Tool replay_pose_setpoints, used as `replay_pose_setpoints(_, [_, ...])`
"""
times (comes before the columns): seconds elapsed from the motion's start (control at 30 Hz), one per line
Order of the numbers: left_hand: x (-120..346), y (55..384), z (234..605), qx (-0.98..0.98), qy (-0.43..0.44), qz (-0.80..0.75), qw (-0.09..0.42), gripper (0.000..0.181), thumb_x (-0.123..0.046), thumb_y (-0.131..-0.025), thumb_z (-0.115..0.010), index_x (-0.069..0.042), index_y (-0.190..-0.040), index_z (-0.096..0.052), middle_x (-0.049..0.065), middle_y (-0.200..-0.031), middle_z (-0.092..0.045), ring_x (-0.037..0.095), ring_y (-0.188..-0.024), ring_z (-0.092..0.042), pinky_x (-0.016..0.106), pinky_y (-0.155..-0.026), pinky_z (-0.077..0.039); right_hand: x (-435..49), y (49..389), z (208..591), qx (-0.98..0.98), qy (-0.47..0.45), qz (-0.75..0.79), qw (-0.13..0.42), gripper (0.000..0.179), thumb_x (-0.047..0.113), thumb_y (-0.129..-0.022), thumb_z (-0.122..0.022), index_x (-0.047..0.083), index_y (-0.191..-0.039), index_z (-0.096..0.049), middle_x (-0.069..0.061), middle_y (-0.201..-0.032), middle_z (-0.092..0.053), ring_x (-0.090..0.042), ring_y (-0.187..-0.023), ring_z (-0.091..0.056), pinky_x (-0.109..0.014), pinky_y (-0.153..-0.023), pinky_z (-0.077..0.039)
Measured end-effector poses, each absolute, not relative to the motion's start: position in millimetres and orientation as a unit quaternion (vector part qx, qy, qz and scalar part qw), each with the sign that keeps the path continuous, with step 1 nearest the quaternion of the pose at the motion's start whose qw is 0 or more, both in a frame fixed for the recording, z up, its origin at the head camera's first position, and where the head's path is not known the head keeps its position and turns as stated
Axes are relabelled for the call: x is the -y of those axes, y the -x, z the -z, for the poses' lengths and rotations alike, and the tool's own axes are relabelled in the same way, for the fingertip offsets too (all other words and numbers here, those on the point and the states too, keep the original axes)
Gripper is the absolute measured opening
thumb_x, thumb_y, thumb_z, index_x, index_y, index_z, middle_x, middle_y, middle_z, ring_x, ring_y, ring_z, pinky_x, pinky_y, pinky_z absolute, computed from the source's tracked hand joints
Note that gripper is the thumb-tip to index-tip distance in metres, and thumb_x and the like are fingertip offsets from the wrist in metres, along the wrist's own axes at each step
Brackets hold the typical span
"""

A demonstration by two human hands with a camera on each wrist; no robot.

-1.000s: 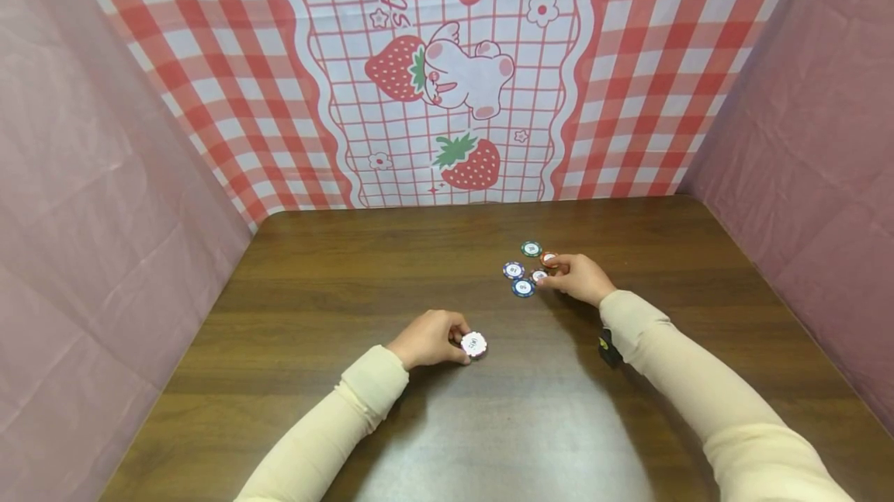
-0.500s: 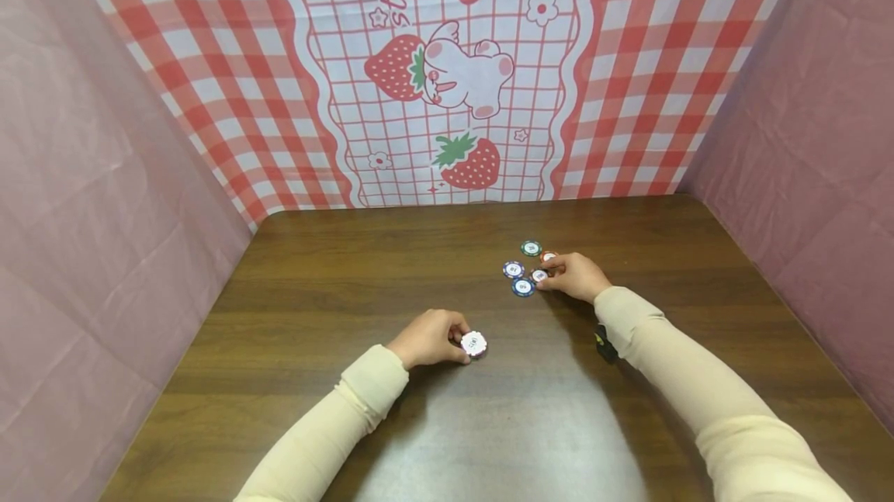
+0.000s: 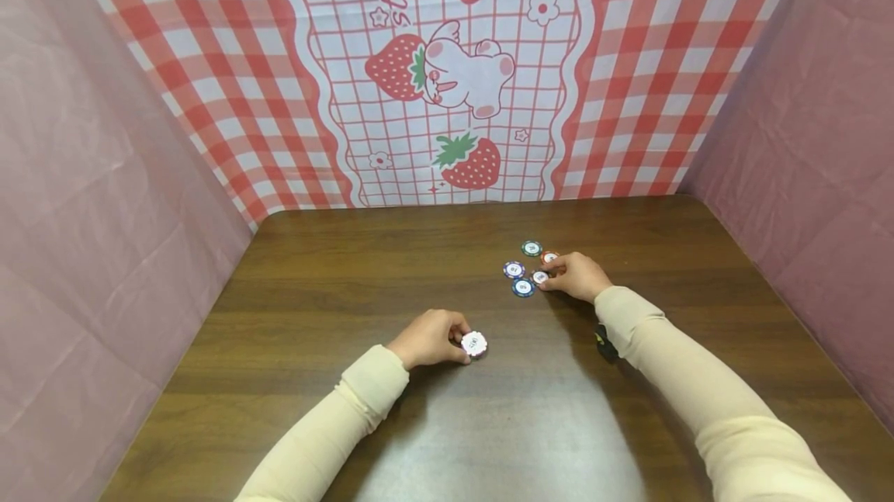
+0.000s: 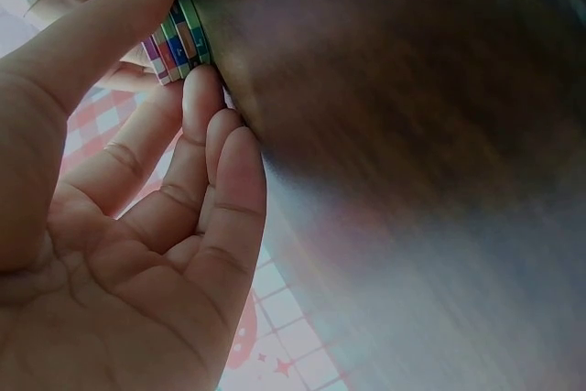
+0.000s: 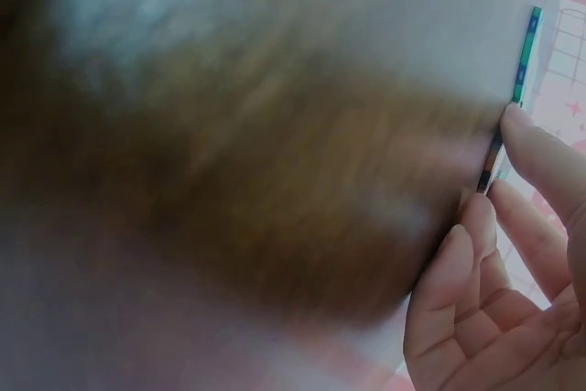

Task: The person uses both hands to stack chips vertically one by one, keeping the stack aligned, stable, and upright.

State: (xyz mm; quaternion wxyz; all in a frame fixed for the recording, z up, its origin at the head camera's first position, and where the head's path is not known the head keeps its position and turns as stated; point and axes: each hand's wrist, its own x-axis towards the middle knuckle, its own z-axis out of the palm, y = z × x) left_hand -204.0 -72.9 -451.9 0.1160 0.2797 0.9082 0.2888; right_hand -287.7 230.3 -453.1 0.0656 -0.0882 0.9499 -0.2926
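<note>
My left hand (image 3: pixel 431 337) grips a short stack of poker chips (image 3: pixel 473 344) near the middle of the table, thumb on one side and fingers on the other. The top chip is white-faced; striped edges of the stack (image 4: pixel 183 38) show in the left wrist view. Farther back and to the right, my right hand (image 3: pixel 578 277) pinches a dark-edged poker chip (image 3: pixel 540 278) lying flat, its edge partly covered by the fingers. Around it lie a green chip (image 3: pixel 531 248), an orange-red chip (image 3: pixel 549 257), a purple-blue chip (image 3: pixel 514 269) and a blue chip (image 3: pixel 523 287).
The brown wooden table (image 3: pixel 314 277) reaches back to a red-and-white checked cloth (image 3: pixel 649 75) with strawberries. Pink cloths (image 3: pixel 91 199) hang at both sides. A small dark object (image 3: pixel 605 343) shows under the right cuff.
My right hand has shifted slightly left, and its fingers have come closer around the dark-edged poker chip. My left hand and its stack have stayed in place.
</note>
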Motion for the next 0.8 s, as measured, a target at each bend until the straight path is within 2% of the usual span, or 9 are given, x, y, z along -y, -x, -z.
replay_pose_setpoints(0.23, [73.2,204.1,451.4,-0.908,-0.28,-0.291,0.117,0.028,-0.015,-0.069,-0.087,-0.01,-0.092,-0.071,-0.002,-0.081,-0.069,0.008,-0.075,-0.06,0.025,-0.072,-0.046,-231.9,289.8,454.5,-0.96,0.104,0.256,0.047,0.04,0.03,-0.079,-0.08,0.007,-0.111,-0.074,-0.011,-0.092,-0.072,-0.022,-0.085,-0.058,-0.037,-0.075,-0.046])
replay_pose_setpoints(0.43, [73.5,204.3,451.9,-0.908,-0.282,-0.289,0.114,0.028,-0.016,-0.069,-0.087,-0.011,-0.092,-0.07,-0.003,-0.081,-0.069,0.007,-0.075,-0.06,0.024,-0.071,-0.046,-230.0,289.7,454.9,-0.966,0.111,0.23,0.035,0.039,0.032,-0.078,-0.08,0.007,-0.108,-0.075,-0.009,-0.089,-0.071,-0.021,-0.079,-0.058,-0.038,-0.071,-0.046])
replay_pose_setpoints(0.63, [73.5,204.7,452.3,-0.908,-0.282,-0.287,0.113,0.028,-0.016,-0.069,-0.086,-0.01,-0.092,-0.07,-0.003,-0.081,-0.069,0.007,-0.075,-0.06,0.024,-0.072,-0.046,-229.2,289.3,452.0,-0.969,0.114,0.216,0.037,0.035,0.034,-0.079,-0.079,0.008,-0.102,-0.075,-0.003,-0.076,-0.065,-0.018,-0.069,-0.053,-0.032,-0.061,-0.042])
replay_pose_setpoints(0.8, [73.4,204.6,452.1,-0.908,-0.282,-0.289,0.115,0.028,-0.016,-0.07,-0.087,-0.01,-0.092,-0.07,-0.002,-0.082,-0.07,0.007,-0.076,-0.06,0.025,-0.072,-0.046,-230.3,287.7,450.1,-0.969,0.116,0.213,0.036,0.033,0.034,-0.079,-0.079,0.009,-0.1,-0.074,0.001,-0.071,-0.059,-0.016,-0.066,-0.051,-0.03,-0.059,-0.039])
